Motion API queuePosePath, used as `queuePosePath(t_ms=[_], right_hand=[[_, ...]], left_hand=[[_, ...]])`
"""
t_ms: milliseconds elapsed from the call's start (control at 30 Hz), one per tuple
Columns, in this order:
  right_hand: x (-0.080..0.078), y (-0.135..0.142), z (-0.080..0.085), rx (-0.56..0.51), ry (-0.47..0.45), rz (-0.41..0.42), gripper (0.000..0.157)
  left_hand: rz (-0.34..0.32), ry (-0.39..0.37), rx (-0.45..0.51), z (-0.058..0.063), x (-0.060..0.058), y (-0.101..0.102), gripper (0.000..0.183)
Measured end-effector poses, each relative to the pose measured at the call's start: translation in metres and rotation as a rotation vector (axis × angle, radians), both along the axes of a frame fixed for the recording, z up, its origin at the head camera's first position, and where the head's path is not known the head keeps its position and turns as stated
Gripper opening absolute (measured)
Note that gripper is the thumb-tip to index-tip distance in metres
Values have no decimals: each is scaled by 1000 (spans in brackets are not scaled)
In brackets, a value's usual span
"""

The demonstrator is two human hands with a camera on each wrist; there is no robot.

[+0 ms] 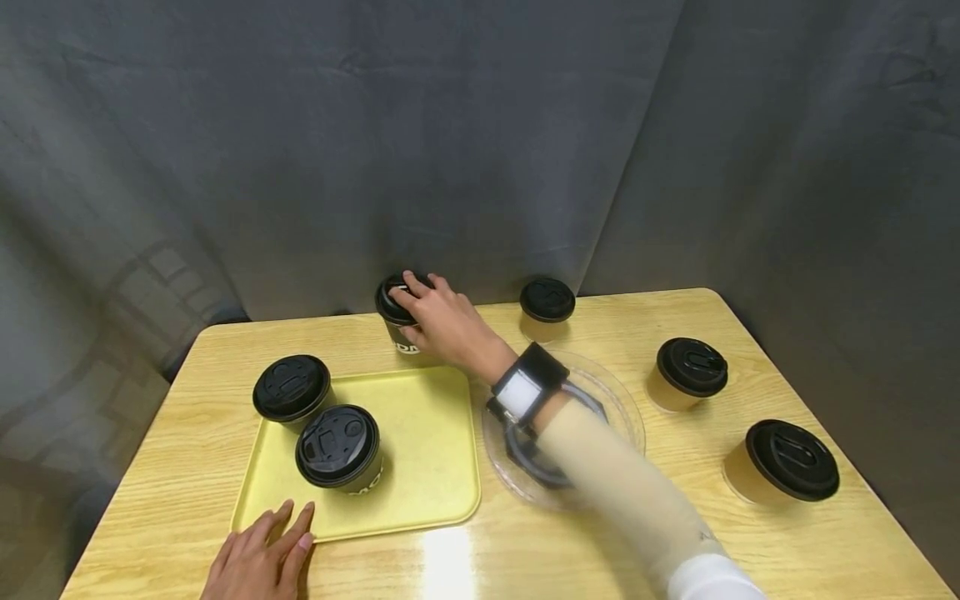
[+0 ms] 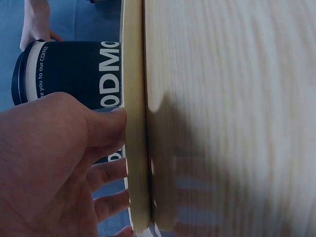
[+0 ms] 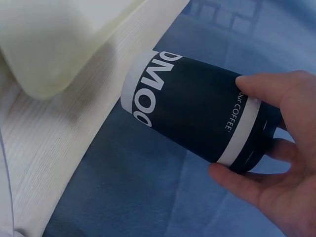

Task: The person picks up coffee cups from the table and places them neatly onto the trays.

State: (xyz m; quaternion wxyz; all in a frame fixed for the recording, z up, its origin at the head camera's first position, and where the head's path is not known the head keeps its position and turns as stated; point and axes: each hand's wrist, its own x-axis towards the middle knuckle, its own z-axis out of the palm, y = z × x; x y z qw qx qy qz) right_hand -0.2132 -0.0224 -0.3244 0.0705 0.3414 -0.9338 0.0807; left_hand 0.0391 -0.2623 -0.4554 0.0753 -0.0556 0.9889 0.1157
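Observation:
My right hand (image 1: 450,321) grips a dark coffee cup (image 1: 402,335) by its black lid, at the table's far edge behind the yellow tray (image 1: 427,475). In the right wrist view the cup (image 3: 192,108) is tilted, its white band and lettering showing between thumb and fingers. At the tray's near left corner, my left hand (image 1: 258,558) touches the rim with spread fingers. The left wrist view shows its thumb and fingertips against the tray edge (image 2: 135,123). Two black-lidded cups, one farther left (image 1: 291,388) and one nearer (image 1: 337,447), stand on the tray's left side.
Right of the tray lies a round clear plastic dish (image 1: 626,417) with a dark pattern, partly under my right forearm. Light brown cups with black lids stand at the back (image 1: 547,302), right (image 1: 690,367) and near right (image 1: 791,460). A grey curtain (image 1: 480,150) hangs behind the table.

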Motion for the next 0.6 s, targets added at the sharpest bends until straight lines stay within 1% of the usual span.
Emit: queuePosePath(t_ms=[167,267,433,600], right_hand=[[13,2,4,16,29,30,56],[21,2,5,21,62,50,56],[34,1,8,49,82,76,56],[46,3,9,58,63,79,58]], left_hand=[[-19,46,-4,-2,1,-2,47],[-25,57,-6,-3,2,-3,47],[-15,24,6,-2,1,-4,49],[-3,-2,5,0,1,-4,50]])
